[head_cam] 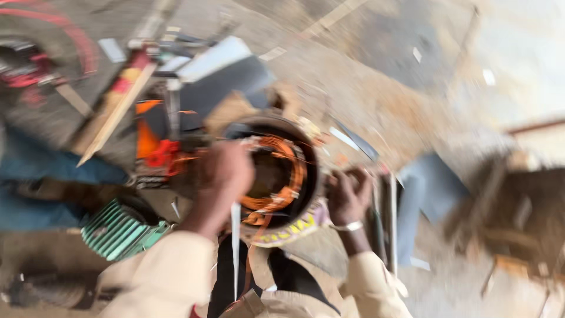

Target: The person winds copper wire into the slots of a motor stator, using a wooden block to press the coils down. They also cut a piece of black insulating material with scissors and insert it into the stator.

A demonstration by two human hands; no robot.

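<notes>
A round motor stator with orange copper windings inside its dark ring sits in front of me, blurred by motion. My left hand is closed on the stator's left rim, fingers curled over the windings. My right hand, with a pale band at the wrist, grips the right rim. A thin white strip hangs down below the left hand. Both sleeves are cream coloured.
A green ribbed motor casing lies at the lower left. Behind the stator are an orange and black tool, wooden sticks, white sheets and a red-rimmed wheel. Another person's blue trouser leg is at left. Dirt ground stretches right.
</notes>
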